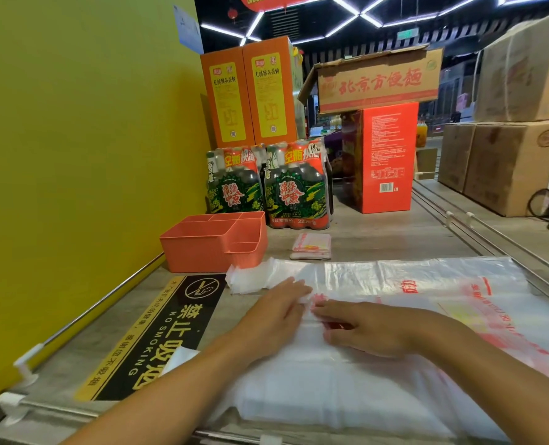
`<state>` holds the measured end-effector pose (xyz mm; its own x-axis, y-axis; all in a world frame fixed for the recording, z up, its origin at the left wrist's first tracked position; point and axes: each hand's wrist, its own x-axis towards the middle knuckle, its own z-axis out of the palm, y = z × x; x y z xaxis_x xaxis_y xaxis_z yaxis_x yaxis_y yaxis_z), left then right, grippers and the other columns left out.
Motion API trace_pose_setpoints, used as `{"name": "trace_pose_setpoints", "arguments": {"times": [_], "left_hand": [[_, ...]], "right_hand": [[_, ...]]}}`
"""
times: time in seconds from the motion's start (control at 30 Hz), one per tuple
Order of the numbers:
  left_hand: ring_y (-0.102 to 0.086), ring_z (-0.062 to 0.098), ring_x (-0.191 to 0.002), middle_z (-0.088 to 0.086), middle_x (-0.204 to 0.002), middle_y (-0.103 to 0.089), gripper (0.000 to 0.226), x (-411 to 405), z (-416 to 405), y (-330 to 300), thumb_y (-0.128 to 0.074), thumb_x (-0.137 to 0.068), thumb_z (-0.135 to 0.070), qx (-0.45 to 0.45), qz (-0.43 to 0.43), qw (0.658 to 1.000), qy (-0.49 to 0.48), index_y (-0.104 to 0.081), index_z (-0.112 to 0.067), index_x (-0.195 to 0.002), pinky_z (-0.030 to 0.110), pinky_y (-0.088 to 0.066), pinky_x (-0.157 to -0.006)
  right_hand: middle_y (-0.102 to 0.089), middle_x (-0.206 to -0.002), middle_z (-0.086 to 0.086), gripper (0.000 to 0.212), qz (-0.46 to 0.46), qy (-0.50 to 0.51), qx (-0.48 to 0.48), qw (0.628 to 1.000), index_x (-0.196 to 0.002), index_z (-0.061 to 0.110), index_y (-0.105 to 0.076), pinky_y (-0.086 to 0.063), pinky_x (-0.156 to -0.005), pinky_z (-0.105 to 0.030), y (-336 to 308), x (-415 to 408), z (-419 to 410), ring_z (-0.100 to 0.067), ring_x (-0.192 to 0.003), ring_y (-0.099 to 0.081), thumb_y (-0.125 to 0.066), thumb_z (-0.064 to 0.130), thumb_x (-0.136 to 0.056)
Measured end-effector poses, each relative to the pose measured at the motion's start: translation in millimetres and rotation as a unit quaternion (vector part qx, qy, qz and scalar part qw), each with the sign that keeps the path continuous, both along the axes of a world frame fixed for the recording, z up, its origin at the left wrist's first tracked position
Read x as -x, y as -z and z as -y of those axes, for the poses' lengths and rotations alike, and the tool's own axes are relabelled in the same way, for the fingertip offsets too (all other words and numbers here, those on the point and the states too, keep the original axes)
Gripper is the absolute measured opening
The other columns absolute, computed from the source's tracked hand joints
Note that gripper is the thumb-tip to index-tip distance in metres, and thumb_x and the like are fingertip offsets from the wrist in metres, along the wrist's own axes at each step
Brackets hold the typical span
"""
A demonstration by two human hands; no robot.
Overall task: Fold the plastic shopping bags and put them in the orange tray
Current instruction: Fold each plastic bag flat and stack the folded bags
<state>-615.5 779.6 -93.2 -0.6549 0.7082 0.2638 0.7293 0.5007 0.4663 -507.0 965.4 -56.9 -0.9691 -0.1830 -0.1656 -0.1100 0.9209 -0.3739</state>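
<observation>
A: Step in hand?

B: Flattening the bag (395,316) before a fold, by the look of it. Spread on the counter (379,242), at the centre and out to 3 o'clock.

A: Hands?

B: Left hand (279,313) flat on the plastic near the middle, fingers straight, pressing, gripping nothing. Right hand (366,329) just beside it, fingers loosely bent, resting on the plastic; hard to tell whether pinching any.

A: Doing it well?

B: Sweep outward from the middle to push out air. Keep one palm anchoring, since thin film likely slides and springs back. Line up edges before creasing.

A: Lie of the bag?

B: Long axis from 9 to 3 o'clock. Bunched handles (250,279) at 9, pointing toward the tray (202,252).

A: Tray?

B: At 11 o'clock, just beyond the handles, nearly touching. Compartments look empty so far. Folded bag (311,247) beside it at 12.
</observation>
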Motion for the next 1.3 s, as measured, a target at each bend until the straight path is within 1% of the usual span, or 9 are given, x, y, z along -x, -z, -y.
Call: {"name": "trace_pose_setpoints", "arguments": {"times": [0.13,0.3,0.43,0.53,0.7,0.83,0.97,1.13,1.3], "left_hand": [[-0.007,0.009,-0.154,-0.004,-0.167,-0.016,0.052,0.4,0.9,4.9,-0.034,-0.109,-0.029,0.097,-0.011,0.995,0.035,-0.022,-0.02,-0.158,0.021,0.001,-0.122],[-0.035,0.007,-0.142,-0.005,-0.155,-0.041,0.042,-3.5,-0.1,-1.6,-0.045,-0.106,-0.028,0.053,0.004,0.998,0.038,-0.038,-0.016,-0.145,0.031,-0.024,-0.121],[-0.032,0.009,-0.143,-0.003,-0.148,-0.049,0.048,-8.9,2.6,-5.9,-0.048,-0.104,-0.037,0.067,-0.037,0.996,0.038,-0.041,-0.017,-0.148,0.021,-0.011,-0.121],[-0.014,0.004,-0.149,-0.017,-0.156,-0.034,0.057,-10.5,6.7,-8.8,-0.042,-0.106,-0.044,0.113,-0.002,0.992,0.051,-0.025,-0.026,-0.157,0.02,-0.006,-0.12],[0.009,0.006,-0.153,-0.012,-0.168,0.0,0.061,-8.8,11.0,-8.0,-0.034,-0.107,-0.046,0.164,0.053,0.983,0.067,-0.006,-0.033,-0.161,0.022,0.007,-0.118],[-0.004,0.007,-0.154,-0.008,-0.167,-0.01,0.056,-7.1,12.5,-9.7,-0.038,-0.107,-0.039,0.111,0.039,0.992,0.041,-0.017,-0.026,-0.158,0.03,-0.009,-0.125],[-0.02,0.016,-0.152,-0.006,-0.165,-0.02,0.056,-0.4,15.3,-13.5,-0.039,-0.106,-0.036,0.05,0.035,0.996,-0.067,-0.017,-0.031,-0.157,0.036,-0.022,-0.123],[-0.054,0.014,-0.125,-0.008,-0.145,-0.052,0.057,-3.8,10.5,-15.0,-0.051,-0.102,-0.028,-0.103,0.118,0.982,-0.101,-0.026,-0.039,-0.151,0.041,-0.046,-0.108],[-0.05,0.019,-0.128,0.0,-0.144,-0.052,0.068,-2.1,10.5,-14.9,-0.051,-0.099,-0.031,-0.013,0.069,0.985,-0.155,-0.014,-0.032,-0.156,0.032,-0.044,-0.098]], "right_hand": [[-0.019,-0.166,0.014,0.058,0.008,-0.009,-0.003,1.0,-0.159,0.033,-0.024,-0.02,-0.123,-0.034,2.4,2.5,-4.4,-0.012,-0.15,-0.024,-0.045,0.041,-0.105],[-0.007,-0.167,0.018,0.061,0.015,-0.006,-0.008,1.0,-0.159,0.037,-0.021,-0.015,-0.124,-0.033,4.7,5.3,-8.3,-0.009,-0.153,-0.016,-0.046,0.039,-0.105],[-0.019,-0.165,0.016,0.058,0.019,0.003,-0.009,1.0,-0.157,0.036,-0.028,-0.019,-0.123,-0.032,1.1,3.0,-9.0,-0.01,-0.15,-0.025,-0.048,0.039,-0.103],[-0.034,-0.161,0.012,0.054,-0.006,0.031,-0.021,0.999,-0.154,0.037,-0.034,-0.029,-0.119,-0.032,-7.1,0.9,-14.8,-0.015,-0.143,-0.038,-0.05,0.039,-0.103],[-0.017,-0.164,0.019,0.062,-0.013,0.004,0.035,0.999,-0.159,0.035,-0.017,-0.016,-0.112,-0.014,-4.8,-2.3,-6.1,0.0,-0.147,-0.021,-0.048,0.036,-0.106],[-0.003,-0.166,0.018,0.063,0.04,-0.007,0.009,0.999,-0.161,0.027,-0.016,-0.002,-0.119,-0.021,-0.8,-2.8,-2.9,0.0,-0.152,-0.001,-0.039,0.048,-0.106],[-0.007,-0.168,0.014,0.062,0.036,-0.008,-0.003,0.999,-0.16,0.025,-0.02,-0.005,-0.121,-0.025,-3.3,-4.8,-3.6,-0.007,-0.154,-0.005,-0.037,0.049,-0.106],[-0.002,-0.167,0.017,0.066,0.036,-0.002,0.001,0.999,-0.161,0.03,-0.014,-0.003,-0.125,-0.03,-1.8,-3.8,-2.9,-0.005,-0.154,0.0,-0.038,0.053,-0.104],[-0.001,-0.166,0.02,0.067,0.038,0.002,0.0,0.999,-0.161,0.031,-0.013,-0.002,-0.125,-0.03,0.7,-2.6,-3.8,-0.004,-0.153,0.0,-0.039,0.055,-0.104]]}}
